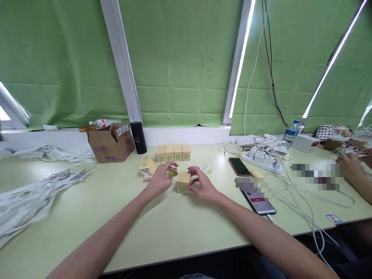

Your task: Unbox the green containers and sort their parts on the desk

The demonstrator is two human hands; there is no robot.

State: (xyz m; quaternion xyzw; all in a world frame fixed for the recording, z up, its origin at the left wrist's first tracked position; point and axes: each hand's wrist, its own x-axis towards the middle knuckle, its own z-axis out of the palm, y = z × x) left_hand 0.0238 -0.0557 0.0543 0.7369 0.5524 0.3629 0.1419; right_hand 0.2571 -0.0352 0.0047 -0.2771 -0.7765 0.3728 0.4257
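Observation:
A small closed kraft box (pixel 183 183) with a green label stands on the table (pixel 174 232). My right hand (pixel 202 186) touches its right side, with thumb and fingers spread around that edge. To the left of it, my left hand (pixel 162 177) is curved with thumb and fingers apart, near a small yellow-green item (pixel 172 171) lying behind the fingers; no grip on it shows. Beyond my left hand lies an opened kraft box (pixel 147 169). Several matching boxes (pixel 173 152) stand in a row behind. A clear plastic piece (pixel 207 169) sits behind my right hand.
At the back left are a cardboard carton (pixel 111 143) and a black cylinder (pixel 138 138). White straps (pixel 29 197) lie far left. Phones (pixel 239 167), a power strip (pixel 261 161) and cables lie right. Another person's hand (pixel 353 170) is at the far right.

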